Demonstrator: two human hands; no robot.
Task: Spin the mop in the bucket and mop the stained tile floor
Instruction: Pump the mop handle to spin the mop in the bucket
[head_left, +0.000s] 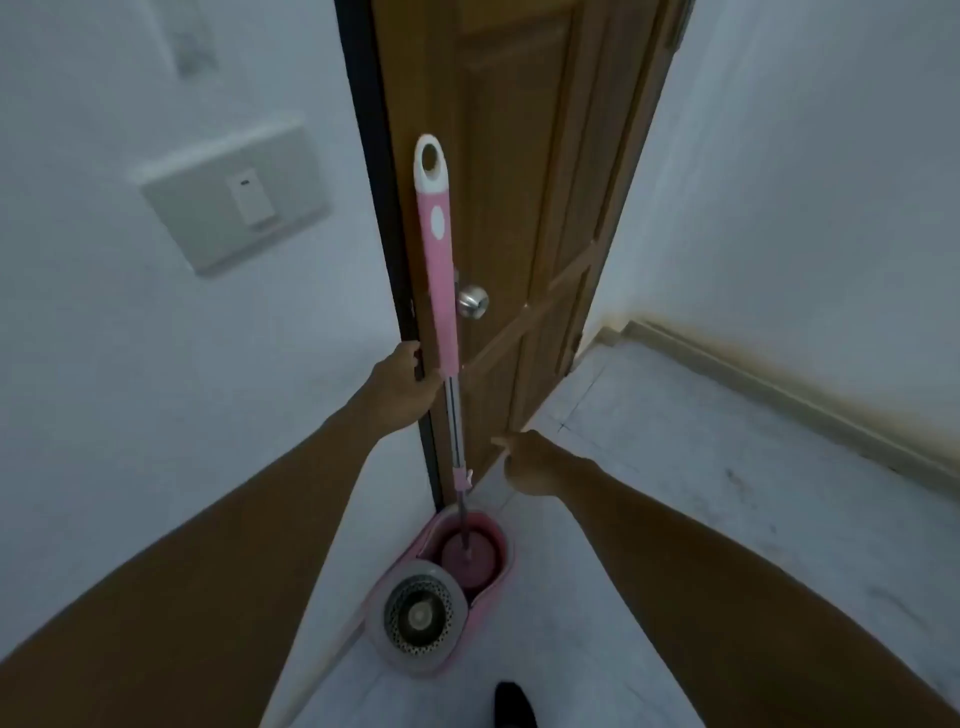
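I see the mop standing nearly upright in front of the door, its head sunk in the far, wash side of the bucket. The bucket sits on the floor at the foot of the door edge, with the spinner basket in its near half, empty.

My left hand is at the pole just below the pink grip; the fingers look curled around it or around the door edge behind, and I cannot tell which. My right hand is beside the lower pole, apart from it, fingers loosely spread and holding nothing.

The step in hand, as I judge it, is getting both hands on the pole. To do it well I would close the right hand low on the metal section and keep the left high on the grip. Then lift straight up so the head clears the divider, and seat it flat and centred in the basket before pumping. An off-centre head will probably wobble and tip the bucket. The door knob is close behind the pole, so I would keep the handle tilted slightly towards me.
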